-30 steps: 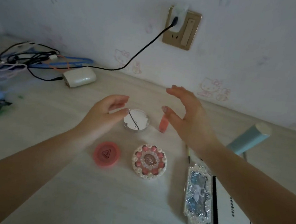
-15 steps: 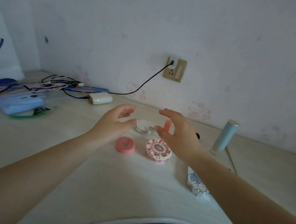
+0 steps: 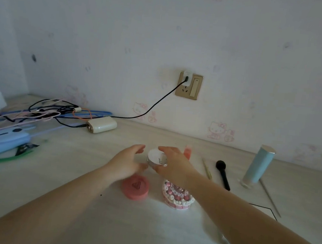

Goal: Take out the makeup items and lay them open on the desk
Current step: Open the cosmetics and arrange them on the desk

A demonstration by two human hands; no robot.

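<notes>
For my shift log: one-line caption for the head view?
Right hand grips white round compact; left hand reaches beside it, above the pink compact.

Right hand (image 3: 173,166) grips white compact (image 3: 155,156); left hand (image 3: 126,162) beside it.

Head camera looks forward and down over the desk (image 3: 71,182).

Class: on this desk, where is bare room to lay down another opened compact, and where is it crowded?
Bare desk lies between the cables and the pink compact, also near the front edge. Crowded: around the white compact between both hands, and by the brush and blue tube.
</notes>
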